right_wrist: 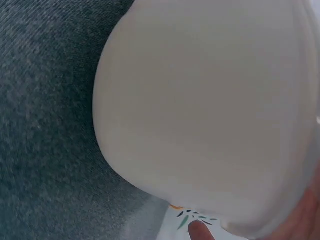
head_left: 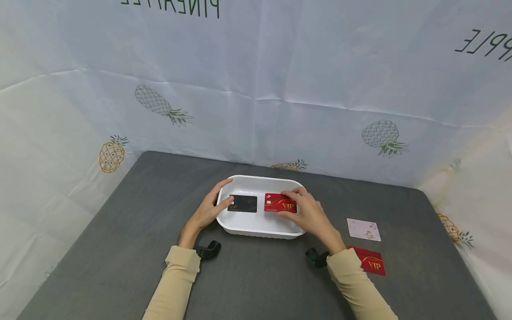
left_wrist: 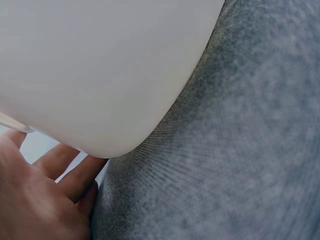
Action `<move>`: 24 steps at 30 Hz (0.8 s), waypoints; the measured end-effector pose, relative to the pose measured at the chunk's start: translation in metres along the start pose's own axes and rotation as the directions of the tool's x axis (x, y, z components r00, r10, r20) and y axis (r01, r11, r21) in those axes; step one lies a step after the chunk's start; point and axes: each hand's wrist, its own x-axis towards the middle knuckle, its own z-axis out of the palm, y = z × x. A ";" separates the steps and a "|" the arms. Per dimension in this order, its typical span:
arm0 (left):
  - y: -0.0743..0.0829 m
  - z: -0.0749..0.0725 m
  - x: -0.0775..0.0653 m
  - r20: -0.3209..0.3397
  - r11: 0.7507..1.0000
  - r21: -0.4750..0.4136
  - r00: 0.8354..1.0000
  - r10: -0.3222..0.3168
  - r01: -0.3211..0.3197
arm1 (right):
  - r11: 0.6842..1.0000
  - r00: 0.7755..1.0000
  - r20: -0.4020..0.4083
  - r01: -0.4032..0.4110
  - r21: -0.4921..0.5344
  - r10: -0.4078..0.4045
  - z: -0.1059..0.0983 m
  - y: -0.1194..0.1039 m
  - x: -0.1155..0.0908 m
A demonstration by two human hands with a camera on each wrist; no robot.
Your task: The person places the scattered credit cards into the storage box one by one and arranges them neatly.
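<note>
A white rectangular tray (head_left: 260, 226) stands on the grey table. My left hand (head_left: 206, 210) holds its left end, the thumb over the rim and the fingers along the outside. In the left wrist view, those fingers lie against the tray wall (left_wrist: 100, 75). A black VIP card (head_left: 245, 204) lies inside the tray, close to the left thumb. At the right, my right hand (head_left: 310, 213) reaches over the rim and pinches a red VIP card (head_left: 276, 202) between thumb and fingers at its long edges. The tray wall (right_wrist: 200, 110) mostly hides this hand in the right wrist view.
A pale pink card (head_left: 364, 230) lies on the table right of the tray. Nearer, another red VIP card (head_left: 372, 261) is partly covered by the right sleeve. A white cloth (head_left: 256, 89) printed with pineapples hangs behind the grey table (head_left: 256, 284).
</note>
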 end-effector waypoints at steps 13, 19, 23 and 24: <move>0.000 0.000 0.000 -0.002 1.000 -0.001 1.000 -0.002 0.002 | 0.991 0.995 0.056 -0.078 -0.105 0.085 0.013 -0.003 0.007; 0.000 0.000 -0.001 -0.002 1.000 0.005 1.000 -0.006 0.006 | 0.978 0.993 0.048 -0.098 -0.184 0.109 0.018 -0.004 0.008; 0.001 0.000 -0.001 -0.002 1.000 0.006 1.000 -0.007 0.007 | 0.968 0.991 0.059 -0.107 -0.228 0.124 0.020 -0.006 0.009; 0.001 0.000 -0.001 -0.002 1.000 0.006 1.000 -0.006 0.006 | 0.965 0.990 0.062 -0.110 -0.237 0.128 0.020 -0.006 0.009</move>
